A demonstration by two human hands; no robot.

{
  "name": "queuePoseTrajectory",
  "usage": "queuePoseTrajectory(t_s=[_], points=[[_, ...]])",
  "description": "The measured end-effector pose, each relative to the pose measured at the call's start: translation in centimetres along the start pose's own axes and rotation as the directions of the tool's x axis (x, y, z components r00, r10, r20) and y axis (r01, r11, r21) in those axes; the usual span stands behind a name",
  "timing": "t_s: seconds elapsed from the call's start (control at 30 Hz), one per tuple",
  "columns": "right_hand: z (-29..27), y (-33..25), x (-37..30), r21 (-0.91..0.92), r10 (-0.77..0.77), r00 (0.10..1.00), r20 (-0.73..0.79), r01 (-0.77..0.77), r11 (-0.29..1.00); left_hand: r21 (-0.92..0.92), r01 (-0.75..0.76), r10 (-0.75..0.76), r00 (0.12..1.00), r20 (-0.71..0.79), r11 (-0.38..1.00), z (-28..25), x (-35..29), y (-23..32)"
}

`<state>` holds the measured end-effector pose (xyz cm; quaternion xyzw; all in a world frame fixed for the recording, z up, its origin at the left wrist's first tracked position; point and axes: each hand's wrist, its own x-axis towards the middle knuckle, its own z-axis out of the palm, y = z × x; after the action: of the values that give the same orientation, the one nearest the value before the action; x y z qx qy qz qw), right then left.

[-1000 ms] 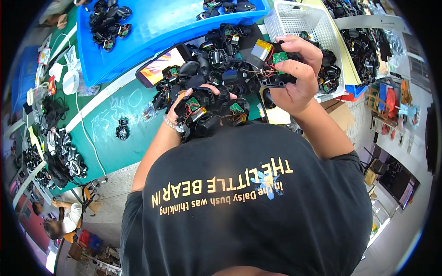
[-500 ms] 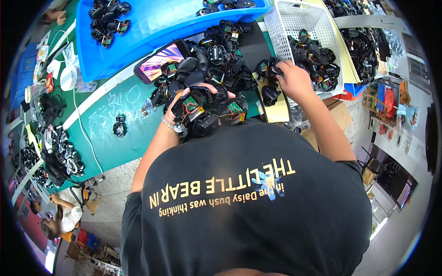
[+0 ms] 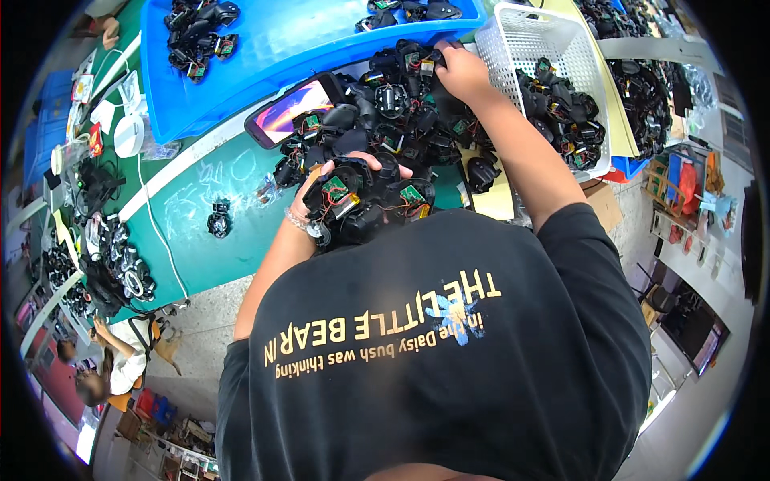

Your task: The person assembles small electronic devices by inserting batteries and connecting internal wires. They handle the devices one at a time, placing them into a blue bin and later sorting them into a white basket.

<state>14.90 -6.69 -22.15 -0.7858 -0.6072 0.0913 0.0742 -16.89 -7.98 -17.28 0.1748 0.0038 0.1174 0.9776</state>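
Against my chest, my left hand (image 3: 308,197) curls round several black plastic housings (image 3: 353,220) with green circuit boards, small silver-yellow cells and red wires. A loose pile of similar housings (image 3: 391,100) spreads over the table just beyond. At the pile's far edge, beside the blue tray, my right hand (image 3: 465,74) closes its fingers on a black housing (image 3: 438,56), partly hidden by the hand. One rounded black housing (image 3: 482,174) lies on yellow card under my right forearm. Another small black part (image 3: 218,220) lies alone on the green table to the left.
A big blue tray (image 3: 265,72) stands at the far side with more housings in it. A phone (image 3: 293,111) with a lit screen leans by the pile. On the right is a white perforated basket (image 3: 553,44) holding housings. A white cable (image 3: 151,212) crosses the table's left part.
My right hand has moved from beside the white basket, far and left, to the pile's far edge. My left hand keeps its hold on the housings. The whole view has shifted slightly.
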Motion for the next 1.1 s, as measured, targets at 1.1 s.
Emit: queuePoseTrajectory(t_s=[1.1], points=[[5.0, -0.5, 2.8, 0.705, 0.211, 0.959, 0.189, -0.282, 0.651, -0.050, 0.046, -0.044, 0.998, 0.043, 0.998, -1.0, 0.0, -0.2]])
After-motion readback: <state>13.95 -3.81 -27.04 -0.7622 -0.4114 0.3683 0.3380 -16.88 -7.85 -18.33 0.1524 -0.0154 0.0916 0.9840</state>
